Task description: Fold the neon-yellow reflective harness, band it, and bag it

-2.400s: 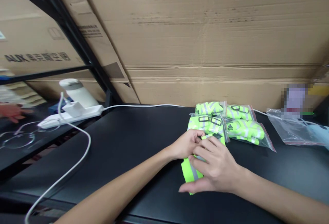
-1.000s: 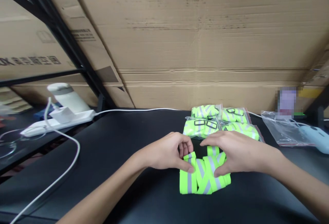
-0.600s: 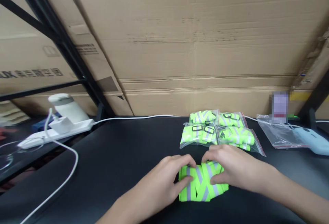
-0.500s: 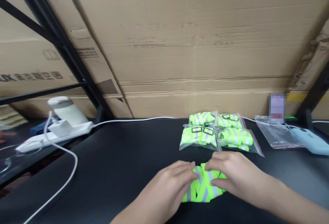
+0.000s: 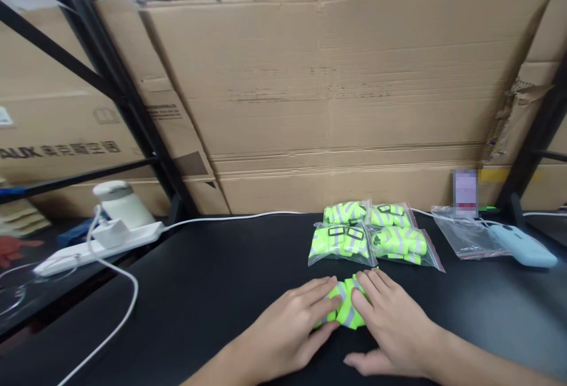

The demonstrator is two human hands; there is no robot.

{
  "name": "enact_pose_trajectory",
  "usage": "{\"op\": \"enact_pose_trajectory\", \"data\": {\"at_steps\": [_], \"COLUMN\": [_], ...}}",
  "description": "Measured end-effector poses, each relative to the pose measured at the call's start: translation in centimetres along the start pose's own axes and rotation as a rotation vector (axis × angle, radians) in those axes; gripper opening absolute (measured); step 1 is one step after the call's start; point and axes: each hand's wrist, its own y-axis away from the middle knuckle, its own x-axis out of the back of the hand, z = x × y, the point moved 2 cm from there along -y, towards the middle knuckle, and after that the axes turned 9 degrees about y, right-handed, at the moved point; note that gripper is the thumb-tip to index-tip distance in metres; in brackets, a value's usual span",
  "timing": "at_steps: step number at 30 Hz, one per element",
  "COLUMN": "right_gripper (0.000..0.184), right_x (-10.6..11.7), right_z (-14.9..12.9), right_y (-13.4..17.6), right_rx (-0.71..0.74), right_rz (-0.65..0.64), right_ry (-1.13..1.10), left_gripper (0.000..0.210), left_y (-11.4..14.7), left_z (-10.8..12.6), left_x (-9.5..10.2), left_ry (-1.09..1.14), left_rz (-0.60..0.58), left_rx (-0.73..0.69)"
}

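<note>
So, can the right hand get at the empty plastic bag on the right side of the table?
Probably yes. The right hand lies flat on the folded strap, holding nothing, and only bare black table lies between it and the empty bag.

— What's on the table (image 5: 212, 280), from where you stand?

— Near its front edge, right of the middle, a folded strap bundle (image 5: 344, 308) lies under two hands: the left hand (image 5: 296, 330) on its left side, the right hand (image 5: 392, 330) on its right.

— And behind that?

— Just beyond it, the bagged bundles (image 5: 372, 235), two rows deep. Further right, an empty bag (image 5: 467, 237), with a handheld device (image 5: 522, 244) beside it towards the right edge.

— The back?

— A cardboard sheet (image 5: 332, 97) stands along the back edge, and a cable (image 5: 230, 218) runs at its foot. Off the left edge sits a power strip (image 5: 95, 245), with a charger (image 5: 109, 232) on it.
</note>
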Motion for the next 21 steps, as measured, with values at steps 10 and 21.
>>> {"op": "enact_pose_trajectory", "data": {"at_steps": [10, 21], "right_gripper": [0.039, 0.043], "right_x": [-0.9, -0.9], "right_z": [0.5, 2.9], "right_y": [-2.3, -1.9], "right_rx": [-0.139, -0.110], "right_rz": [0.019, 0.012], "right_ry": [0.046, 0.023], "left_gripper": [0.013, 0.039], "left_y": [-4.5, -5.1], "left_z": [-1.5, -3.1], "left_x": [1.2, 1.3], "left_ry": [0.357, 0.525], "left_rz": [-0.084, 0.245], "left_rx": [0.113, 0.311]}}
